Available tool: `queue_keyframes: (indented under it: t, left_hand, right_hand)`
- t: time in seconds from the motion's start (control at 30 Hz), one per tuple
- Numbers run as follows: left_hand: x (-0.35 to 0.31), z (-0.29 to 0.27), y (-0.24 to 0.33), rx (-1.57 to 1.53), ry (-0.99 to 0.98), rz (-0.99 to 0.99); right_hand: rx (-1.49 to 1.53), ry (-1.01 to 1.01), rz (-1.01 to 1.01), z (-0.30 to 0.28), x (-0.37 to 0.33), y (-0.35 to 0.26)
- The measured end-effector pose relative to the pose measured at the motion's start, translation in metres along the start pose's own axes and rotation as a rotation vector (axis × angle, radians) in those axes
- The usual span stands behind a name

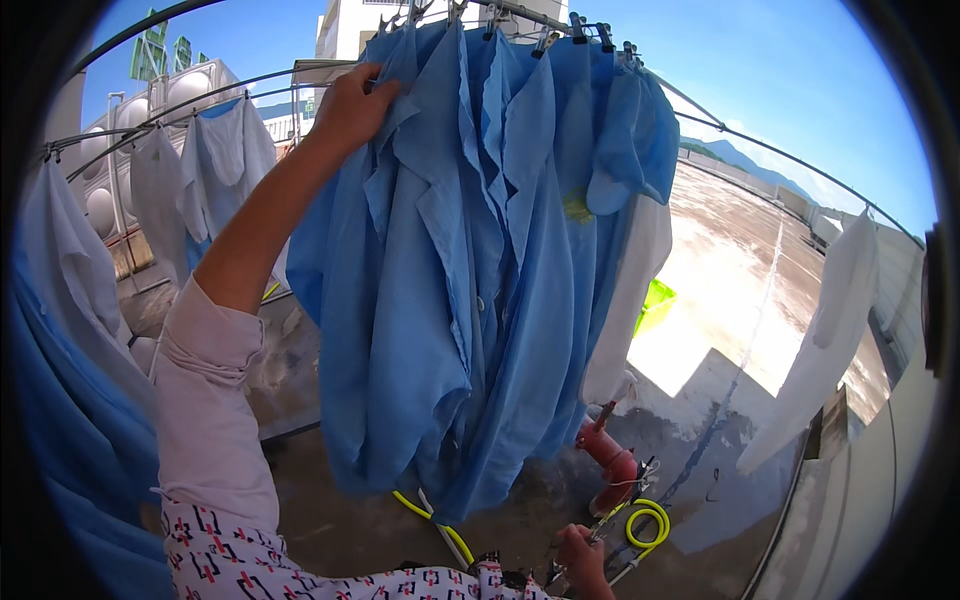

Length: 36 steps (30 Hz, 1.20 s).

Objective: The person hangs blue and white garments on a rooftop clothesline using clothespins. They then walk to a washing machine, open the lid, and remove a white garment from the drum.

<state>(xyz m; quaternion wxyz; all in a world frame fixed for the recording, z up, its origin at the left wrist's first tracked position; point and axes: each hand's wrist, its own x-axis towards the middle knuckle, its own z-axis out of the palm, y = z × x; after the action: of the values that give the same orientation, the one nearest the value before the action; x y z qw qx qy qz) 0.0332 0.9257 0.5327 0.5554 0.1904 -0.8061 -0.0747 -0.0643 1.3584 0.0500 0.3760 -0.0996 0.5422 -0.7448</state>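
Several blue cloth garments [430, 290] hang bunched together in front of me, held along their top edges by metal and dark clips [547, 42] under a rail [535, 14]. My left hand [352, 108] is raised to the upper left of the bunch. Its thumb and fingers close on the edge of a blue garment, and the fingertips are partly hidden. Low at the bottom centre-right, my right hand [580, 558] has its fingers curled closed near a thin object I cannot make out. A small yellowish stain [577, 207] marks one blue cloth.
White garments [228, 160] hang on lines at the left, another white one [825, 330] at the right. A red pipe [608, 465] rises from the wet floor beside a coiled yellow hose [648, 525]. A bright green object [655, 305] lies beyond the clothes.
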Motion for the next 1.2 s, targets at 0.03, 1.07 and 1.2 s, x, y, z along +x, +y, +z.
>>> queue_keyframes:
  t: [0.03, 1.07, 1.2]
  left_hand:
    - [-0.003, -0.004, -0.005, -0.033, 0.072, -0.006]
    - [-0.042, 0.082, 0.096, 0.993, -0.468, 0.434]
    - [-0.042, 0.104, 0.083, 0.828, -0.146, 0.817]
  right_hand:
    - [-0.008, 0.004, -0.002, -0.001, 0.000, 0.000]
    - [-0.087, 0.188, 0.062, -0.049, -0.041, 0.036]
    - [-0.053, 0.197, 0.098, -0.048, -0.049, 0.043]
